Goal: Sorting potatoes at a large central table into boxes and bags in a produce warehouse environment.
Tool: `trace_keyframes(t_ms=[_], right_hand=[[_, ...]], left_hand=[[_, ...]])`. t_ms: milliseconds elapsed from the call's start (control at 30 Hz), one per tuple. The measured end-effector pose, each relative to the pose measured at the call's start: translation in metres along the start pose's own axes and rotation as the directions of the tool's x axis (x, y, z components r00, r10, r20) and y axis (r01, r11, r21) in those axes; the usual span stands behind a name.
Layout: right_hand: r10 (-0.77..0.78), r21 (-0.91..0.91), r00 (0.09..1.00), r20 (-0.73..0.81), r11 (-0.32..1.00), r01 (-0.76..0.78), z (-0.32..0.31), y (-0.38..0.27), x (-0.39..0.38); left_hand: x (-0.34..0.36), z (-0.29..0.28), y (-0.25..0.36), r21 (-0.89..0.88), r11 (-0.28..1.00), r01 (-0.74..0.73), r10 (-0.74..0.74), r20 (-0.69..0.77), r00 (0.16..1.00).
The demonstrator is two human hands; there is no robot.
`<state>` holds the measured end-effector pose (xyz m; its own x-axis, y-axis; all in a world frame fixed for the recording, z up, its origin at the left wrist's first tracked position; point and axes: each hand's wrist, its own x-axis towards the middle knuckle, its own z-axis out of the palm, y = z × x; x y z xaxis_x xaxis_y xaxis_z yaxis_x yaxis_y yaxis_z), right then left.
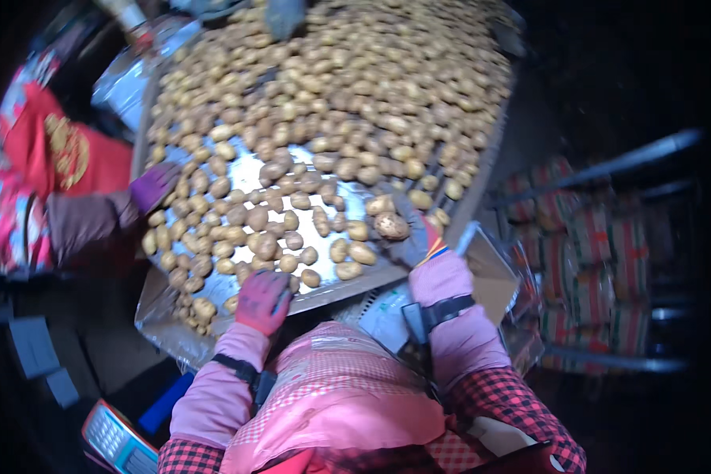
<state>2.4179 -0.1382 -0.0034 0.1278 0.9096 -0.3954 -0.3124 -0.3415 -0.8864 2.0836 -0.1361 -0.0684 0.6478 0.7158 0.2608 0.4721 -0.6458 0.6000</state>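
Loose potatoes [347, 95] cover a large metal sorting table [245, 170], thick at the far side and sparser near me. My right hand [412, 241], in a dark glove with an orange cuff, is closed around a potato [391, 227] above the right part of the near edge. Another potato [381, 205] lies against that hand. At the near rim, left of centre, my left hand [264, 302] wears a pinkish-red glove. Its fingers are curled beside several potatoes, and what lies under them is hidden.
A co-worker's purple-gloved hand [155, 187] reaches over the left edge. Another gloved hand [285, 17] is at the far side. An open cardboard box [488, 272] stands by the near right corner. Striped packed bags [584, 268] sit among metal bars at right; a keypad device [118, 438] is lower left.
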Motion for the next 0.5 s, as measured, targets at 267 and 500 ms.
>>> trace_keyframes(t_ms=[267, 500], right_hand=[[-0.173, 0.742, 0.984, -0.031, 0.656, 0.139, -0.033, 0.031, -0.123], [-0.005, 0.892, 0.982, -0.191, 0.417, 0.176, -0.038, 0.107, -0.281]], left_hand=[[-0.008, 0.014, 0.001, 0.121, 0.991, -0.049, 0.046, 0.024, 0.999], [-0.016, 0.021, -0.009, 0.103, 0.995, -0.005, -0.005, 0.1, 0.995]])
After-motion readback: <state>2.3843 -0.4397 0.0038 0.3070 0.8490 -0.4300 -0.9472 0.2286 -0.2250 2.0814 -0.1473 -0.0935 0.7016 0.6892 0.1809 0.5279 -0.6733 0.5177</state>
